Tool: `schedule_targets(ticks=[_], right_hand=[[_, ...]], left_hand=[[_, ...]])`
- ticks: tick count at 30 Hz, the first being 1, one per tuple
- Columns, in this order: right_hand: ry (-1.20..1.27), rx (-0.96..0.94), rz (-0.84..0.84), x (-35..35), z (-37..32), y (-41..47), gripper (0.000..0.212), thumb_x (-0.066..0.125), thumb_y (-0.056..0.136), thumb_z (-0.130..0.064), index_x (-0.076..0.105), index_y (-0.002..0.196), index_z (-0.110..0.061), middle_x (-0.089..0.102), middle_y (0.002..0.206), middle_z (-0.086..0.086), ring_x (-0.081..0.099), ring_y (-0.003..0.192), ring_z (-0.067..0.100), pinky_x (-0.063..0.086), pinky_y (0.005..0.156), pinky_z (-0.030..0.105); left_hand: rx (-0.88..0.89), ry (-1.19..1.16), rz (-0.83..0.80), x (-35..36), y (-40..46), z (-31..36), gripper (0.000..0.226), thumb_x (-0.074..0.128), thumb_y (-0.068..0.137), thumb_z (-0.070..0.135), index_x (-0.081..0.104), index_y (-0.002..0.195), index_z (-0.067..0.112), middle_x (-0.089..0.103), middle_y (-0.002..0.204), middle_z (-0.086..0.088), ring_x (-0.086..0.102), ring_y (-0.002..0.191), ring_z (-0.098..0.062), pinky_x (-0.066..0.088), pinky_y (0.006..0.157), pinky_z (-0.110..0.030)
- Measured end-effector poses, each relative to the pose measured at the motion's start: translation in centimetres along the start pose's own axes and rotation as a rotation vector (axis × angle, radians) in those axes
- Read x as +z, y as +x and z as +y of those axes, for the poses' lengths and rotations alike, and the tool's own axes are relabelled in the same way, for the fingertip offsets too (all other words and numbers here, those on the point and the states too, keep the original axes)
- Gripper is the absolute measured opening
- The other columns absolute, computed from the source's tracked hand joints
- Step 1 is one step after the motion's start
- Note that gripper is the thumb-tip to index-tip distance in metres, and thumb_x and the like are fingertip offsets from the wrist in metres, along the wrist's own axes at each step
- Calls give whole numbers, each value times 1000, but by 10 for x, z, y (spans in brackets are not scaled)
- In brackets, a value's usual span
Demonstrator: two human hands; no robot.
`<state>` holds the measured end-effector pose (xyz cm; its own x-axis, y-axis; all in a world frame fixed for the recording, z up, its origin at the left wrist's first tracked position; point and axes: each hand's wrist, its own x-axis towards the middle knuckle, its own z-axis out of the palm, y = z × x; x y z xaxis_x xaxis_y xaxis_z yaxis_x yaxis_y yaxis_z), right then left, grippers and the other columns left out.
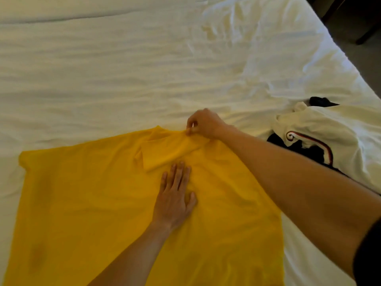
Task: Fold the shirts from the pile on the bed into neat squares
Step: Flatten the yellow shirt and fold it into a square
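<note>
Yellow shirt (pixel 103 203) lies spread flat on the near part of the bed (pixel 103 79), its long axis running from the camera side up toward the far edge. The left hand (pixel 175 195) rests on its middle, fingers straight, pressing the cloth down. Just beyond it, the right hand (pixel 203 123) pinches the shirt's far edge, where a sleeve (pixel 165 153) is doubled inward, so the fold is judged to turn on that hand. Off to the right sits the pile (pixel 321 137) of white and black shirts, well apart.
</note>
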<state>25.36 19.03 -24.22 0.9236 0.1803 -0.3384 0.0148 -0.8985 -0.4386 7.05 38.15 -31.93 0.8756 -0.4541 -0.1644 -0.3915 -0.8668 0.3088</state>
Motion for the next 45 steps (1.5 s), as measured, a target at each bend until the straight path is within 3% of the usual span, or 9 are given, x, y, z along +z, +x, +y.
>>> schedule_targets(ticks=[3,6,14,20,25,31,35,40,45], right_hand=[[507,399,484,-8,15,16,21,60,96,-32,70,105,-16,68,114,13,60,109,30,43,84,33],[606,679,540,-3,32,20,39,47,101,-38,55,125,-8,55,132,17,51,124,34,39,97,37],[416,531,255,-13,49,12,31,66,81,-36,69,103,-14,67,112,11,61,107,29,49,85,34],[282,299,816,16,52,-36,45,59,87,-22,53,129,-9,56,127,12,51,117,34,37,91,37],[-161,-237,404,111,30,-134,59,38,99,-40,33,152,-16,24,163,6,19,150,23,18,119,52],[-119,513,539,110,76,-184,72,18,98,-49,15,157,-9,3,166,7,-1,153,23,-19,116,53],[-199,-29,322,161,21,-239,64,30,100,-41,22,157,-13,8,166,1,6,153,20,3,119,56],[-119,517,451,191,14,-277,69,31,97,-43,31,152,-2,21,162,11,17,149,29,0,117,58],[-212,22,320,241,-60,-303,60,33,98,-33,30,154,-11,20,164,4,18,151,23,9,117,59]], left_hand=[[-11,23,-2,2,-2,1,75,33,96,48,5,160,20,-2,167,-3,-3,154,-23,6,122,-49],[-19,18,-1,4,-2,2,75,34,96,47,7,160,19,0,167,-3,-1,154,-24,9,121,-50],[-24,48,7,5,-1,3,76,38,94,46,12,159,19,3,167,-3,1,154,-23,11,121,-51],[-9,52,26,7,-1,1,76,40,92,47,17,159,19,8,167,-4,5,154,-24,13,121,-52],[14,73,80,12,-1,-1,71,38,93,44,25,157,15,15,165,-8,15,152,-28,15,120,-54],[-31,103,61,16,-3,-1,70,20,101,54,15,159,15,7,167,-8,5,154,-25,4,122,-54],[-141,72,63,9,-19,9,72,16,101,54,12,158,11,5,166,-9,4,154,-25,0,121,-53],[-238,-19,86,12,-94,9,73,15,101,55,6,159,10,-2,166,-8,0,154,-23,-2,122,-50],[-252,-125,126,16,-152,14,68,15,103,50,11,158,9,5,166,-9,3,154,-22,4,122,-49]])
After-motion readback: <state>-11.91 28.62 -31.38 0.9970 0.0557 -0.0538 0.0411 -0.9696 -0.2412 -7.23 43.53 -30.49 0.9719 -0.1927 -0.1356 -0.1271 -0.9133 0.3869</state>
